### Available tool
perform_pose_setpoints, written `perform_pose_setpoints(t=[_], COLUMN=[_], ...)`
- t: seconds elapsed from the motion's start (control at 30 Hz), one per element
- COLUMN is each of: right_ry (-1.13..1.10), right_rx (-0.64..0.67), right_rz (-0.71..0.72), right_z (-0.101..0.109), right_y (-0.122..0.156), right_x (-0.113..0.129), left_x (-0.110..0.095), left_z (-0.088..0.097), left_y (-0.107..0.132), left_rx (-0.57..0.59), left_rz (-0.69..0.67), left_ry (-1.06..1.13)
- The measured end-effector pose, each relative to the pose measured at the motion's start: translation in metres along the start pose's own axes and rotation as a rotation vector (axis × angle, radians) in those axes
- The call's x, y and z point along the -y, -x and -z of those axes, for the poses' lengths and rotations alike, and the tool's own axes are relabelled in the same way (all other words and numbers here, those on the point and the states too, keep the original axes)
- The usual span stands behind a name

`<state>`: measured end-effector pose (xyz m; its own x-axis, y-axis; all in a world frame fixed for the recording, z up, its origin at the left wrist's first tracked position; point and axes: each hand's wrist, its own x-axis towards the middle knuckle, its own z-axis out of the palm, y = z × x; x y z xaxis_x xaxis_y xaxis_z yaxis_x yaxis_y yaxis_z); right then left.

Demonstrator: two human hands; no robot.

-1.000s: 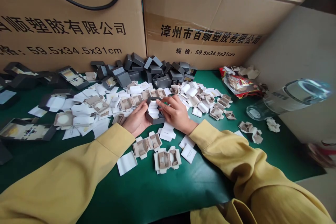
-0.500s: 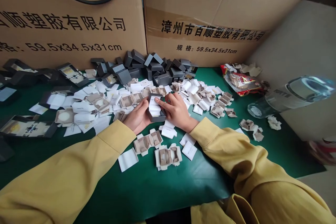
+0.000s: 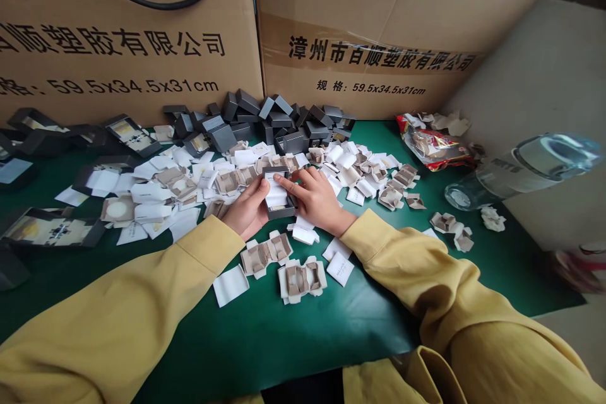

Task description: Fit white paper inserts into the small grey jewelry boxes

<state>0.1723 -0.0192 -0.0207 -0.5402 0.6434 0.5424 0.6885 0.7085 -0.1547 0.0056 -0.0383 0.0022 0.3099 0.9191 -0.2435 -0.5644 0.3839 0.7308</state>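
Note:
A small black box (image 3: pixel 279 211) with its top uncovered sits between my two hands, tilted toward me. Inside it lies a white printed card (image 3: pixel 275 192). My left hand (image 3: pixel 250 207) wraps the box's left side, its thumb on the rim by the card. From the right, my right hand (image 3: pixel 318 199) grips the box's other side; its index finger is stretched over the card and presses on it. Below the hands, folded cardboard inserts (image 3: pixel 302 279) and a white card (image 3: pixel 231 285) lie on the green tabletop (image 3: pixel 350 334).
Loose white cards and inserts (image 3: pixel 154 194) spread across the table, with black boxes (image 3: pixel 246 117) heaped behind. Large cartons (image 3: pixel 379 6) stand at the back. To the right are a red snack bag (image 3: pixel 435 142), a clear bottle (image 3: pixel 516 167) and crumpled paper (image 3: pixel 493 218).
The box has turned slightly upward toward me, and my right index finger has shifted a little left on the card. The view has moved slightly.

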Motion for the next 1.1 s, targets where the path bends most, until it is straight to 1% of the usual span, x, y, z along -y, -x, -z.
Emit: perform_pose_setpoints(t=[0.1, 0.17, 0.2, 0.27, 0.37, 0.43, 0.53, 0.6, 0.7, 0.8, 1.0, 1.1], right_ry=[0.006, -0.038, -0.074, -0.165, -0.300, -0.369, -0.421, -0.419, -0.396, -0.380, -0.287, -0.275], right_rx=[0.002, -0.006, -0.023, -0.098, -0.234, -0.271, -0.246, -0.205, -0.169, -0.177, -0.203, -0.167], right_rz=[-0.006, -0.005, -0.004, -0.025, -0.145, -0.252, -0.375, -0.408, -0.401, -0.386, -0.354, -0.372], right_z=[0.001, 0.001, 0.000, 0.000, 0.001, 0.001, 0.000, -0.002, -0.004, -0.003, 0.000, 0.000], right_y=[-0.001, -0.001, -0.001, 0.000, 0.001, 0.000, -0.001, -0.002, -0.003, -0.003, -0.003, -0.002], right_x=[0.000, 0.000, 0.000, -0.001, -0.004, -0.007, -0.012, -0.014, -0.014, -0.015, -0.026, -0.029], left_x=[0.002, 0.002, 0.002, 0.000, -0.003, -0.005, -0.005, -0.004, -0.002, -0.002, -0.005, -0.006], left_z=[-0.001, -0.001, -0.001, 0.001, 0.004, 0.005, 0.005, 0.004, 0.003, 0.004, 0.003, 0.000], left_y=[0.001, 0.000, 0.000, -0.001, -0.001, -0.001, 0.000, 0.001, 0.002, 0.002, 0.000, 0.001], left_rx=[-0.005, -0.040, -0.060, -0.077, -0.078, -0.105, -0.127, -0.122, -0.106, -0.089, -0.125, -0.133], left_rz=[-0.042, -0.050, -0.057, -0.069, -0.085, -0.088, -0.092, -0.094, -0.101, -0.100, -0.070, -0.052], left_ry=[-0.021, -0.037, -0.043, -0.048, -0.031, -0.030, -0.056, -0.073, -0.085, -0.080, -0.015, -0.026])
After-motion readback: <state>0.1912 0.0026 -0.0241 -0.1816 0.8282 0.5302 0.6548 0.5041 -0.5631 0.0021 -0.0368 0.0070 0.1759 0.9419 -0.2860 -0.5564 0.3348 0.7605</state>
